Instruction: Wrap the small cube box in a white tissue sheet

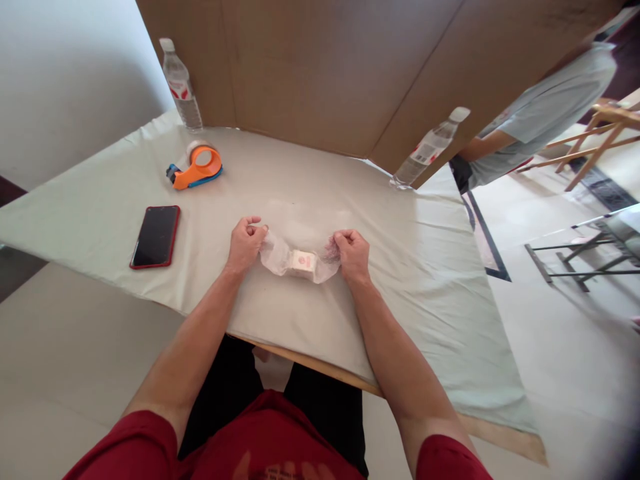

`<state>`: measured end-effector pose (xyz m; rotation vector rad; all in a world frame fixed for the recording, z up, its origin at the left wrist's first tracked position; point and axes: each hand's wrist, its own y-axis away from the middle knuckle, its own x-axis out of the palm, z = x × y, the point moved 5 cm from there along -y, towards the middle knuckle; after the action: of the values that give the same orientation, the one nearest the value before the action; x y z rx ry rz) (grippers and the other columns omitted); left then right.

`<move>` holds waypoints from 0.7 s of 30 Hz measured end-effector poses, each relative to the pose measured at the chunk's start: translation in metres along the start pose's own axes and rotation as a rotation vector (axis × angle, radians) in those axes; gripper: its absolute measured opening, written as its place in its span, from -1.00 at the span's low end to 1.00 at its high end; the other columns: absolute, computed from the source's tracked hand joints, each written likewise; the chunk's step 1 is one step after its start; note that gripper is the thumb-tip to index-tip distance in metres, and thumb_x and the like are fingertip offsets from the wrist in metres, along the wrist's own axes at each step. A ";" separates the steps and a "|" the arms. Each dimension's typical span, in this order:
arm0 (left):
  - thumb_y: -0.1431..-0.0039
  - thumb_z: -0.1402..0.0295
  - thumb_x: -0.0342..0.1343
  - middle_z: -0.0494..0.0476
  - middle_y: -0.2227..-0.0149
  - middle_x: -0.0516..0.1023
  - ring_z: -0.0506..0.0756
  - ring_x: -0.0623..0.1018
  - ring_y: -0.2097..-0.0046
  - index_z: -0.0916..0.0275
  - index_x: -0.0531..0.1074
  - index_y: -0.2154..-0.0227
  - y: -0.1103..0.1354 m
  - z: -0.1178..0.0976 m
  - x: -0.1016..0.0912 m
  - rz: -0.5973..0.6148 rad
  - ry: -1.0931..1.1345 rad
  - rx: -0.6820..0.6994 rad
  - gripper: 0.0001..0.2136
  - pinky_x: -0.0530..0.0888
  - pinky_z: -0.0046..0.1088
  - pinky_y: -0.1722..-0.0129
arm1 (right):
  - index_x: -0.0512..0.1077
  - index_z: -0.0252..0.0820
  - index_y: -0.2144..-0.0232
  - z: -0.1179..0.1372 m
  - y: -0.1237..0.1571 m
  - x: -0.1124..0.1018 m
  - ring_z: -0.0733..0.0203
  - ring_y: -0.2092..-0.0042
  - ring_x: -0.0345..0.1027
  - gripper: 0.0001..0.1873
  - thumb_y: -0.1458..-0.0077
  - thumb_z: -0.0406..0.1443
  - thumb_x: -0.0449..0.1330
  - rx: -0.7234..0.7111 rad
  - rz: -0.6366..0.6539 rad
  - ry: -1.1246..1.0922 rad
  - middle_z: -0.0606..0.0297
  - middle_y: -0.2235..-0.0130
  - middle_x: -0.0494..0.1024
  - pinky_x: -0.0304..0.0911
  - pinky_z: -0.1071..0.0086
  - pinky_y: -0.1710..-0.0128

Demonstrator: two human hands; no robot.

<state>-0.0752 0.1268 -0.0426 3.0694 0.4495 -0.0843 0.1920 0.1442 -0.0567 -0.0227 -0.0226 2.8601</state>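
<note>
A small pale box (303, 261) with a pinkish-red mark sits in the middle of a strip of translucent bubble wrap (274, 256), over the cloth-covered table. My left hand (246, 244) is closed, pinching the wrap's left end between thumb and fingers. Gathered at the right end, the wrap is gripped by my right hand (352, 253), which is also closed. Neither hand touches the box itself. Whether the box rests on the cloth or hangs slightly above it, I cannot tell.
An orange tape dispenser (197, 168) and a phone in a red case (156, 237) lie to the left. Two water bottles (182, 87) stand against a tall cardboard panel (320, 73) at the back. Beyond it at right is another person (545, 113), near a wooden stool (595, 137).
</note>
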 end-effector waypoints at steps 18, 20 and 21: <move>-0.10 0.32 0.11 0.15 0.25 0.63 0.07 0.56 0.24 0.28 0.52 0.11 0.023 -0.034 0.009 0.109 -0.386 0.608 -0.70 0.50 -0.40 0.20 | 0.50 -0.19 0.13 0.074 0.036 0.007 0.15 0.24 0.48 -0.60 -0.07 -0.06 0.24 -0.307 0.433 0.590 0.18 0.21 0.63 0.39 0.27 0.19; -0.04 0.33 0.15 0.18 0.19 0.65 0.11 0.58 0.15 0.26 0.51 0.07 0.027 -0.031 0.015 0.194 -0.453 0.578 -0.64 0.51 -0.34 0.12 | 0.50 -0.21 0.06 0.069 0.041 0.011 0.11 0.21 0.50 -0.52 -0.02 -0.07 0.31 -0.246 0.533 0.698 0.16 0.19 0.64 0.38 0.25 0.15; 0.00 0.35 0.17 0.19 0.15 0.65 0.14 0.58 0.11 0.25 0.51 0.03 0.026 -0.029 0.016 0.209 -0.497 0.535 -0.59 0.50 -0.31 0.08 | 0.50 -0.22 0.03 0.066 0.041 0.011 0.11 0.21 0.50 -0.50 -0.01 -0.10 0.32 -0.229 0.554 0.734 0.16 0.22 0.65 0.38 0.25 0.15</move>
<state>-0.0510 0.1073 -0.0142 3.3769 0.0797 -1.0914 0.1689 0.1065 0.0085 -1.2925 -0.2225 3.1553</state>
